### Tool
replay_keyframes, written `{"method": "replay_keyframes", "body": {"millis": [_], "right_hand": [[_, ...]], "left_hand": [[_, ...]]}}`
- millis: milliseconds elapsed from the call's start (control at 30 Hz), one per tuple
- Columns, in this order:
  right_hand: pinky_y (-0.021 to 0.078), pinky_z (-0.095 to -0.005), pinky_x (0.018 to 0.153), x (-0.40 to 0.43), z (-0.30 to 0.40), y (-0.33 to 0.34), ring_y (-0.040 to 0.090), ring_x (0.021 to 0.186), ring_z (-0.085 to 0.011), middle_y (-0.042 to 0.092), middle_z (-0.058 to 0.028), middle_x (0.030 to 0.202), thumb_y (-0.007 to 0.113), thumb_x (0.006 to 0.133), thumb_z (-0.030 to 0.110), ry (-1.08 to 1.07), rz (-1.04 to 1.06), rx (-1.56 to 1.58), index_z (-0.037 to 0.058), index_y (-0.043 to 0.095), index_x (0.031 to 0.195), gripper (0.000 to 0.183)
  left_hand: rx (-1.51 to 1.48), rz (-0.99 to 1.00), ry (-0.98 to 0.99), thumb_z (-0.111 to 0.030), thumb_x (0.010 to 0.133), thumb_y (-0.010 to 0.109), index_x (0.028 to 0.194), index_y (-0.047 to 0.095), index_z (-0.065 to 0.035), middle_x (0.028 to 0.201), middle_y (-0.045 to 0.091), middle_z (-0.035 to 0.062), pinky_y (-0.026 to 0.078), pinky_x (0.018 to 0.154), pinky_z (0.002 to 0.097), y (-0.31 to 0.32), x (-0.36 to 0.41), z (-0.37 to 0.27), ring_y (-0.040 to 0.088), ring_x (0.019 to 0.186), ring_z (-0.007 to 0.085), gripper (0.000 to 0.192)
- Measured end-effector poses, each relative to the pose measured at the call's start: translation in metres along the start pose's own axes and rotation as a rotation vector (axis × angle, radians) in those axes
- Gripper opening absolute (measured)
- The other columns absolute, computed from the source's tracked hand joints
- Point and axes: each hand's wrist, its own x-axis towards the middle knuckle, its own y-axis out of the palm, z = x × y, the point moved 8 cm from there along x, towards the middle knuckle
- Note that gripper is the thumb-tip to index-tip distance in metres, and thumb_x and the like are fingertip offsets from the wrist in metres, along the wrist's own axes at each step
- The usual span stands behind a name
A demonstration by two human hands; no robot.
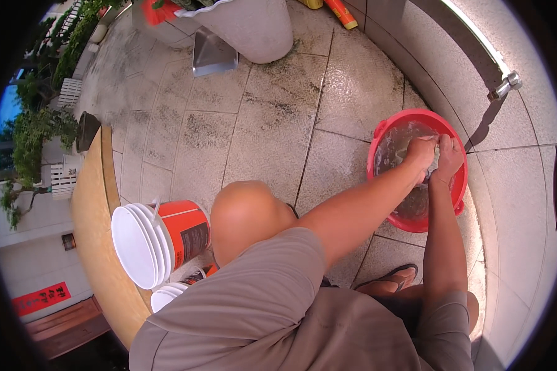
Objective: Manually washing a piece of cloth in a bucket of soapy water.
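A red plastic basin (463, 176) with cloudy, sudsy water stands on the tiled floor at the right, close to the wall. Over the water both hands meet, closed on a wet, light-coloured cloth (435, 160). My left hand (421, 155) grips it from the left side of the picture, and my right hand (448, 157) grips it from the right. The two hands nearly touch at the fingers. Part of the cloth is hidden by the hands, and some of it seems to hang into the water.
A metal tap (508, 86) juts from the wall above the basin. White-lidded buckets (185, 232) stand at the left. A metal dustpan (215, 51) lies beside a large pale planter (264, 32). A red-orange container (341, 14) lies at the top.
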Motion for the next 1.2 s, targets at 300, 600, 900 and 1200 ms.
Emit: {"method": "replay_keyframes", "body": {"millis": [300,600,900,1200], "right_hand": [[0.0453,-0.0344,0.057,-0.011,0.044,0.036,0.052,0.055,-0.0158,0.058,-0.0131,0.060,0.063,0.085,0.018,-0.145,0.039,-0.135,0.0008,0.059,0.069,0.024],[0.0441,-0.0365,0.058,0.010,-0.027,0.003,0.051,0.051,-0.0195,0.059,-0.0108,0.057,0.066,0.090,0.032,-0.049,-0.064,-0.206,0.0019,0.062,0.066,0.039],[0.0538,-0.0378,0.077,-0.018,-0.144,0.033,0.068,0.086,-0.0247,0.070,-0.0131,0.101,0.065,0.093,0.049,0.712,0.100,0.599,-0.0057,0.068,0.109,0.057],[0.0522,-0.0486,0.086,-0.013,-0.121,0.021,0.066,0.102,-0.0365,0.066,-0.0179,0.119,0.063,0.093,0.041,0.814,0.063,0.671,-0.0016,0.059,0.126,0.054]], "left_hand": [[0.128,-0.060,-0.063,-0.019,0.096,0.049,0.119,0.064,-0.0018,0.120,0.064,0.0144,0.047,0.087,0.0370,-0.049,0.040,-0.004,0.059,0.105,0.0245,0.033],[0.338,-0.032,-0.110,-0.036,0.099,0.060,0.107,0.069,-0.0022,0.090,0.068,0.0096,0.053,0.069,0.0375,-0.005,-0.019,-0.024,0.064,0.074,0.0208,0.036],[0.335,0.028,-0.057,-0.022,0.097,0.062,0.136,0.053,-0.0041,0.120,0.065,0.0141,0.056,0.084,0.0418,-0.087,0.029,-0.037,0.067,0.101,0.0254,0.044],[0.205,-0.316,-0.141,-0.034,0.094,0.067,0.138,0.052,-0.0018,0.135,0.057,0.0169,0.051,0.093,0.0468,-0.114,0.026,-0.036,0.061,0.112,0.0326,0.056]]}}
